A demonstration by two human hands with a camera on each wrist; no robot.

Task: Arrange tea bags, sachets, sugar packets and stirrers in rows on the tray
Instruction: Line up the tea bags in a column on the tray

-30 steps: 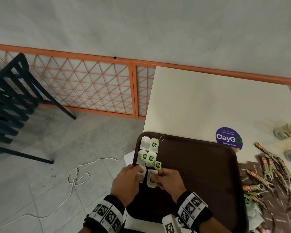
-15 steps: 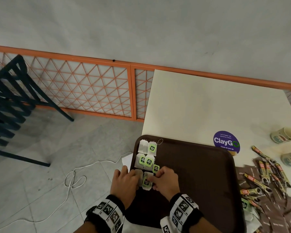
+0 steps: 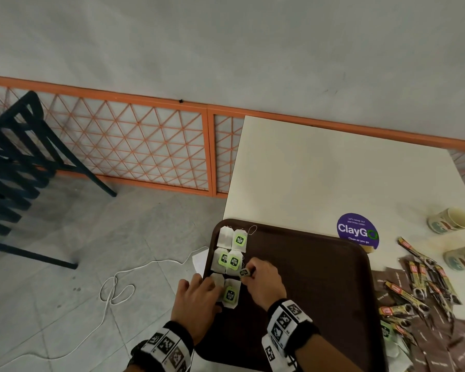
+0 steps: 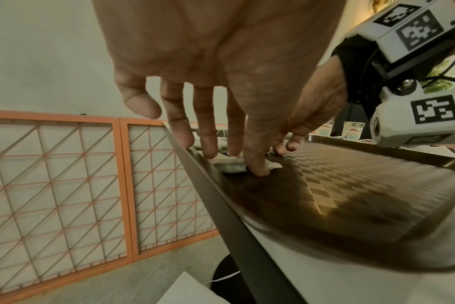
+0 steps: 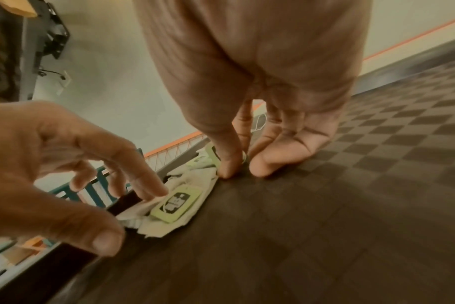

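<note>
White surface (image 3: 333,170) against a grey wall with an orange lattice rail (image 3: 124,146); dark brown tray (image 3: 320,291) at its near left corner.

Right hand (image 3: 263,283): I read the grip as clamped, thumb and forefinger pinching a small green tag (image 3: 244,272) just right of the middle row. In the right wrist view the other fingers are curled with their tips down on the tray floor.

Left hand (image 3: 199,299): fingers straight and spread, tips pressing the near-left tea bag (image 3: 217,284) flat; the thumb touches the tray floor, per the left wrist view.

Tea bags (image 3: 232,260) on tray: I count six, in three rows of two along the left edge. Four green tags lie on bags. The left hand covers part of the near row.

Off tray, to the right: a loose heap of brown sachets (image 3: 440,353) and yellow-red stick packets (image 3: 419,285), too overlapped to count. Two paper cups (image 3: 450,220) lie on their sides beyond them. One purple round sticker (image 3: 357,230) on the surface.

Floor: stacked dark chairs (image 3: 14,170), a white cable (image 3: 113,291).
</note>
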